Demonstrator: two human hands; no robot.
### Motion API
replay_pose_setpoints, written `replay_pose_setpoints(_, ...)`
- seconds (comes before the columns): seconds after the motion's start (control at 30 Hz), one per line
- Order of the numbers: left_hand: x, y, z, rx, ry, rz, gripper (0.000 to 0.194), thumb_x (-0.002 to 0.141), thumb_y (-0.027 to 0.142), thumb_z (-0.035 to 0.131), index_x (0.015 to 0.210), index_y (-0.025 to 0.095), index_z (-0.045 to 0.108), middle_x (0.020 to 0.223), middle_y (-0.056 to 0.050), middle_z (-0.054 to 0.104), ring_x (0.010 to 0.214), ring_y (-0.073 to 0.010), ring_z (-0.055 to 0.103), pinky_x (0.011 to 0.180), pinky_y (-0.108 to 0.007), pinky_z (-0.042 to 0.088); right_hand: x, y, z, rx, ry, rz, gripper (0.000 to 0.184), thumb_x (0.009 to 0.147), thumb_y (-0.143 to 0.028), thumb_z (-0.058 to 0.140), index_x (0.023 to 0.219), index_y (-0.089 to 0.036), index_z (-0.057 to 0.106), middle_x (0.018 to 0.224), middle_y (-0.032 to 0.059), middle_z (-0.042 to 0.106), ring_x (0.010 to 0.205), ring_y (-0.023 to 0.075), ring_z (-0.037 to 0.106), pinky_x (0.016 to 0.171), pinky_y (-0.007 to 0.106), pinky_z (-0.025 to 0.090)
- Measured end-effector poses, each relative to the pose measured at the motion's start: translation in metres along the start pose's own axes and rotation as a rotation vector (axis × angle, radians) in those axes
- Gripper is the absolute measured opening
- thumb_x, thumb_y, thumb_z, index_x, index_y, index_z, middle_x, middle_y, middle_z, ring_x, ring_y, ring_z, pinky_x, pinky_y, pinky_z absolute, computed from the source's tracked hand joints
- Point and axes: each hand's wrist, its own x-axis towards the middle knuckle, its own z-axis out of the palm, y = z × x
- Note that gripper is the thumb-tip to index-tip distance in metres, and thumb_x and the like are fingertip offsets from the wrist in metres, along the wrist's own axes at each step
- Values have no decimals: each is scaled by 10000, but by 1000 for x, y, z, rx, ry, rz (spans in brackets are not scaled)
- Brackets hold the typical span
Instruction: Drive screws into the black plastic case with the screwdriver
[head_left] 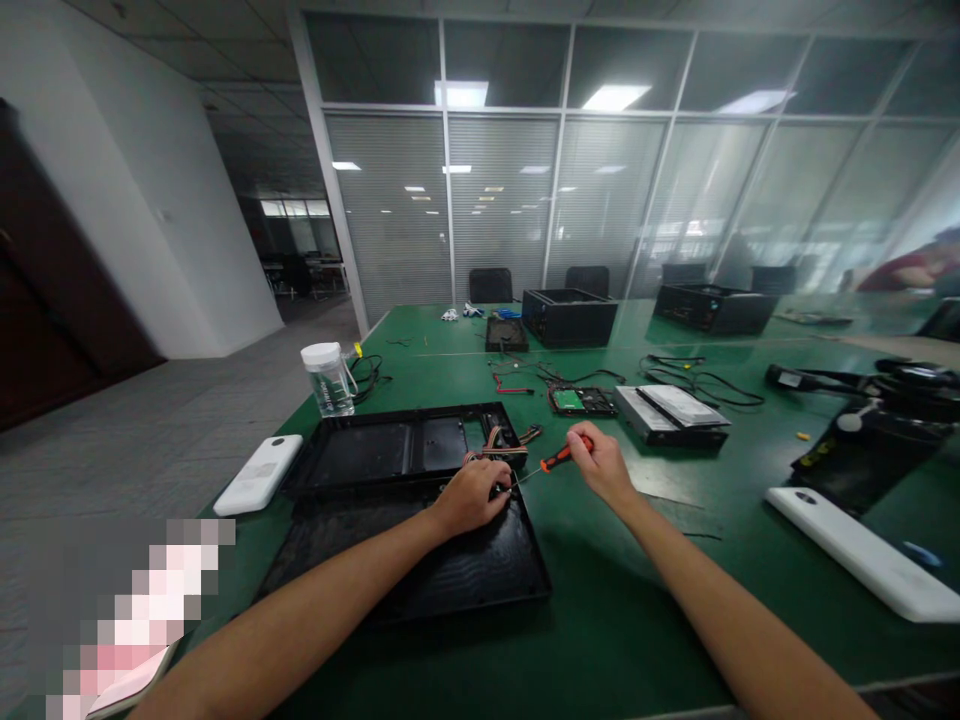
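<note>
A black plastic casing in two tray-like halves (352, 560) lies spread on the table. My left hand (476, 495) rests over its inner edge, fingers closed round a small dark part that they mostly hide. In my right hand (600, 465) is a screwdriver (557, 459) with an orange and black handle. Its thin shaft slants down to the left, and the tip meets the spot by my left fingertips. A bundle of multicoloured wires (495, 447) runs from the casing just beyond my left hand.
Beyond my hands lie a hard drive with a green board (574, 400), a silver drive unit (667, 415) and loose cables (697, 375). A clear bottle (328, 380) and a white device (259, 475) stand left. Black boxes (570, 320) sit farther back; another person (911, 270) is far right.
</note>
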Motion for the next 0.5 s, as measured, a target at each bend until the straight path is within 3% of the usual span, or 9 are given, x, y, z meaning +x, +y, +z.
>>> replay_pose_setpoints(0.5,0,0,0,25,5,19,209,784,173,526,989,172,483,934,-34,591,897,-174,525,852,-298,391,2,-5,-5,-92,-49,-64,260,858,-374,382,727,-198,521,582,-10,522,528,121,489,555,227,343)
